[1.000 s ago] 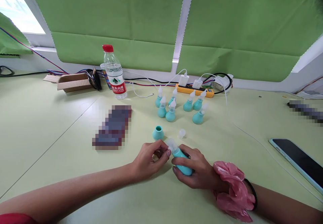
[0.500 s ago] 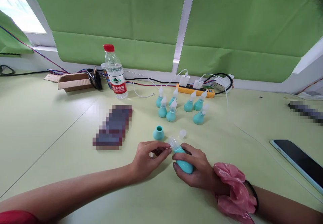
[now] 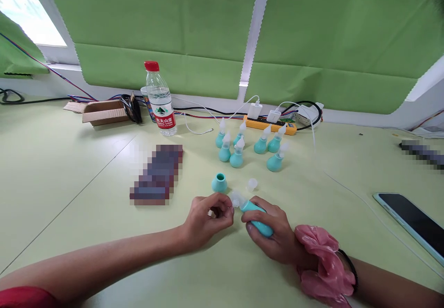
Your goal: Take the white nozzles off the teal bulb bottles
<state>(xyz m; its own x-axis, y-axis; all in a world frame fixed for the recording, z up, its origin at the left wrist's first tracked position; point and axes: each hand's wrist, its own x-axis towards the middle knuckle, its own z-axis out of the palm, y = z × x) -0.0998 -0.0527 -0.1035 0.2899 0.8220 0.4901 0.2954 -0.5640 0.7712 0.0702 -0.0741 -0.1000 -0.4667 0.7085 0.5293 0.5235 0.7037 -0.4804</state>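
Observation:
My right hand is wrapped round a teal rubber bulb lying on its side, its clear nozzle pointing left. My left hand is curled with thumb and fingers pinched at that nozzle. Just beyond the hands stand a loose teal bulb without a nozzle and a loose clear cap. Farther back, several finished teal bulbs with white nozzles stand in a group on the pale green table.
A water bottle with a red cap stands at the back left beside a cardboard box. An orange power strip with chargers lies along the wall. A phone rests at the right. A pink scrunchie is on my right wrist.
My right hand has slid the bulb a little right and tilted it lower. My left fingers have closed tighter at the nozzle tip. The view has shifted slightly.

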